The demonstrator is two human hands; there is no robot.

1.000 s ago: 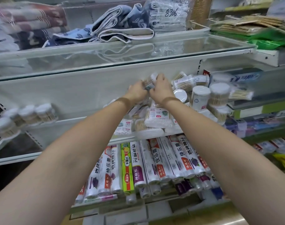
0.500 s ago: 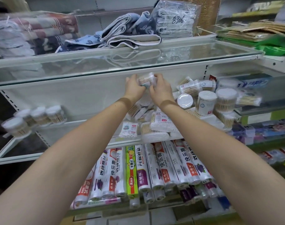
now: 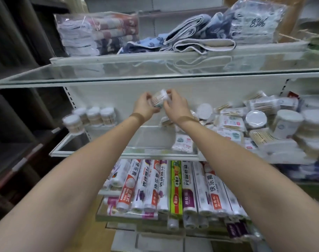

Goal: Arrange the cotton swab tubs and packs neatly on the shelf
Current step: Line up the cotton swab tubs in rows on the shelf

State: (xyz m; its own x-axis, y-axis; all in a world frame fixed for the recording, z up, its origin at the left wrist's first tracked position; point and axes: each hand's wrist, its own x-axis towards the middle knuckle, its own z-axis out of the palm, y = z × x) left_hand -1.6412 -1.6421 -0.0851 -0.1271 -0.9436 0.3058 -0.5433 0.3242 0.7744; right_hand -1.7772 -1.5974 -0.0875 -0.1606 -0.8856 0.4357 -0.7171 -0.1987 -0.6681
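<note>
A small clear cotton swab tub (image 3: 159,98) hangs in the air above the middle glass shelf (image 3: 147,150). My left hand (image 3: 144,106) and my right hand (image 3: 176,108) both grip it, one on each side. Several upright swab tubs (image 3: 93,116) stand in a row at the shelf's left end. A jumbled heap of swab tubs and flat packs (image 3: 246,122) covers the right half of the shelf. One flat pack (image 3: 183,143) lies near the shelf's front edge, below my right wrist.
Folded towels (image 3: 182,37) and bagged cloths (image 3: 96,33) lie on the upper glass shelf (image 3: 155,71). Rolls of plastic wrap and bags (image 3: 173,188) fill the lower shelf. A dark wooden unit (image 3: 13,106) stands to the left.
Both hands have lifted the tub off the heap and carried it left, toward the bare stretch of shelf. The view has swung left with them.
</note>
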